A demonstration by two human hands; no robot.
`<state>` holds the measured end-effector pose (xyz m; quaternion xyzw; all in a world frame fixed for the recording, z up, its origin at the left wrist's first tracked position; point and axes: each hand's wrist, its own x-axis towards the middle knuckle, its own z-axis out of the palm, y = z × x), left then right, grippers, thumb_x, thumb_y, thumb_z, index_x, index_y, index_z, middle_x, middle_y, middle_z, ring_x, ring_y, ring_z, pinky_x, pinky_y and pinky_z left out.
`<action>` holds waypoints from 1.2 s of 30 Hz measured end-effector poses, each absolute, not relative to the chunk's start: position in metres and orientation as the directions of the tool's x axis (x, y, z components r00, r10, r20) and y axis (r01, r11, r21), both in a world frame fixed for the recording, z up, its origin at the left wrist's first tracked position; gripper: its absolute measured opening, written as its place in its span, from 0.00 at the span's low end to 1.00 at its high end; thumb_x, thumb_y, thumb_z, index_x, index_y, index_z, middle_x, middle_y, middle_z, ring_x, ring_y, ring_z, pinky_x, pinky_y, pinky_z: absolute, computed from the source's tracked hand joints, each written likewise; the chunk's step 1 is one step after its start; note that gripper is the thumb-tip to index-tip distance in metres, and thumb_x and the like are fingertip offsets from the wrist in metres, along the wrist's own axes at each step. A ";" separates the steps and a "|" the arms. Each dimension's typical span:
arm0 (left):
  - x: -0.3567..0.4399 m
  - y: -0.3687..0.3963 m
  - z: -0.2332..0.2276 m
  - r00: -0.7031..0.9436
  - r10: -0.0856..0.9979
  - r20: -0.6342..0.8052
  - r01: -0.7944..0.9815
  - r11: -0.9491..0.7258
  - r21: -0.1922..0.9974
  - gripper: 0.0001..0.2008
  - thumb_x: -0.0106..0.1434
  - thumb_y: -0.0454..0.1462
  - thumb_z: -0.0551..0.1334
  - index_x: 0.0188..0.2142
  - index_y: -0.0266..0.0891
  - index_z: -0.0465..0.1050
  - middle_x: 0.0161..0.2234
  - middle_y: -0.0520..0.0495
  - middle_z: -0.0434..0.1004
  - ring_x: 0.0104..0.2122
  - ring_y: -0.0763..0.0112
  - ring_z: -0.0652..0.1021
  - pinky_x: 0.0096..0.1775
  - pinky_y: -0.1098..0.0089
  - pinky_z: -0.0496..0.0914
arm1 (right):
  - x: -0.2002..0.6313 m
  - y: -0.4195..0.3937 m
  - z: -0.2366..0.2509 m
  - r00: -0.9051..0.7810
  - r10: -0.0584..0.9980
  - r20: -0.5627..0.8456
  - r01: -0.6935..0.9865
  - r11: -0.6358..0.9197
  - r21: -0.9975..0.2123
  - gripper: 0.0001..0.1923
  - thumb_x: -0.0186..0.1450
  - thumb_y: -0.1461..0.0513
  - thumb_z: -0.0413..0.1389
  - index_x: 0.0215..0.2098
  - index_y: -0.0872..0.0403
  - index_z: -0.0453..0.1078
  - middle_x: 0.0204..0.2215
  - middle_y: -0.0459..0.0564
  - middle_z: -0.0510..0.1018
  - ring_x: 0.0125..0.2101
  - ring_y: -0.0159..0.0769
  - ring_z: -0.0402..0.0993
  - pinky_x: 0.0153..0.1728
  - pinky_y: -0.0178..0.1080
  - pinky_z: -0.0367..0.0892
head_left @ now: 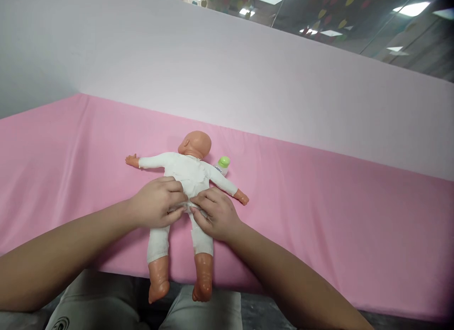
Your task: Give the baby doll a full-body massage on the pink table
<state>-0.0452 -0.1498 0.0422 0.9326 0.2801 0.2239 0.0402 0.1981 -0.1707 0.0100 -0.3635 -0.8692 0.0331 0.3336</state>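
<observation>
So, your left hand and right hand meet at the waist of the baby doll, dead centre of the frame. Fingers of both curl onto the white bodysuit where top meets leggings; both look pinched on the fabric there, not flat or spread. Whether either pinch has actually closed on cloth is hidden under your knuckles.

Doll lies belly down on the pink sheet, head toward the upper centre, arms spread left and right, bare feet hanging over the near edge above your knees at the bottom of the frame.

Looks like you're mid-step on the garment at the waist, fastening or tugging it. My read: the next move needs a firm two-handed grip on the hem and an even pull, so the doll doesn't slide off the edge.

Small bottle with a green cap sits just right of the head, touching or nearly touching the shoulder; can't tell which.
</observation>
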 end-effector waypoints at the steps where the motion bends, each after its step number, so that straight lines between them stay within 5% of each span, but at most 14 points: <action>1: -0.044 -0.150 0.042 0.769 0.529 0.359 0.488 -0.848 0.204 0.09 0.67 0.40 0.61 0.39 0.41 0.81 0.36 0.44 0.78 0.37 0.60 0.76 0.43 0.58 0.71 | 0.198 -0.172 0.011 -0.537 0.668 0.515 0.617 0.728 -0.301 0.10 0.71 0.59 0.57 0.43 0.50 0.81 0.36 0.51 0.82 0.38 0.44 0.76 0.42 0.49 0.74; 6: -0.043 -0.149 0.041 0.787 0.520 0.331 0.465 -0.853 0.235 0.10 0.66 0.39 0.63 0.29 0.41 0.77 0.30 0.47 0.76 0.32 0.64 0.75 0.38 0.62 0.69 | 0.198 -0.174 0.011 -0.601 0.649 0.466 0.576 0.756 -0.310 0.10 0.70 0.59 0.59 0.45 0.50 0.82 0.32 0.49 0.82 0.34 0.41 0.75 0.39 0.46 0.73; 11: -0.044 -0.145 0.034 0.660 0.517 0.545 0.510 -0.841 0.181 0.11 0.71 0.36 0.59 0.38 0.40 0.81 0.34 0.45 0.78 0.35 0.63 0.75 0.40 0.61 0.69 | 0.199 -0.172 0.006 -0.477 0.631 0.612 0.575 0.751 -0.325 0.12 0.70 0.60 0.58 0.50 0.51 0.79 0.41 0.52 0.83 0.41 0.45 0.77 0.49 0.50 0.74; 17: -0.044 -0.142 0.031 0.696 0.580 0.423 0.548 -0.810 0.209 0.11 0.69 0.32 0.59 0.36 0.39 0.81 0.33 0.47 0.78 0.34 0.64 0.77 0.37 0.63 0.69 | 0.197 -0.167 0.004 -0.502 0.716 0.485 0.620 0.689 -0.375 0.15 0.69 0.58 0.62 0.53 0.52 0.78 0.47 0.54 0.84 0.47 0.49 0.79 0.52 0.53 0.75; 21: -0.046 -0.145 0.034 0.672 0.547 0.500 0.519 -0.829 0.210 0.09 0.69 0.34 0.61 0.36 0.40 0.81 0.32 0.47 0.78 0.33 0.64 0.76 0.36 0.63 0.69 | 0.199 -0.165 0.004 -0.488 0.663 0.568 0.572 0.734 -0.365 0.10 0.74 0.59 0.59 0.49 0.50 0.79 0.43 0.51 0.86 0.43 0.44 0.82 0.48 0.48 0.77; 26: -0.046 -0.144 0.031 0.571 0.522 0.633 0.590 -0.797 0.124 0.17 0.67 0.38 0.64 0.54 0.38 0.80 0.51 0.38 0.79 0.49 0.52 0.78 0.53 0.52 0.72 | 0.199 -0.163 0.002 -0.375 0.614 0.695 0.625 0.721 -0.300 0.14 0.72 0.56 0.61 0.53 0.52 0.78 0.44 0.56 0.83 0.47 0.48 0.79 0.52 0.53 0.76; 30: -0.048 -0.135 0.032 0.634 0.680 0.367 0.619 -0.731 0.285 0.25 0.66 0.41 0.65 0.62 0.37 0.75 0.57 0.37 0.78 0.55 0.48 0.78 0.55 0.50 0.73 | 0.199 -0.159 0.001 -0.411 0.737 0.537 0.671 0.643 -0.369 0.29 0.71 0.53 0.62 0.66 0.55 0.68 0.58 0.61 0.78 0.58 0.55 0.73 0.59 0.60 0.72; 36: -0.052 -0.131 0.040 0.561 0.774 0.294 0.511 -0.603 0.612 0.15 0.68 0.45 0.65 0.49 0.42 0.82 0.41 0.47 0.84 0.38 0.63 0.82 0.39 0.64 0.75 | 0.202 -0.155 0.006 -0.451 0.761 0.466 0.571 0.647 -0.505 0.18 0.73 0.52 0.58 0.56 0.51 0.76 0.49 0.54 0.83 0.50 0.48 0.79 0.54 0.54 0.75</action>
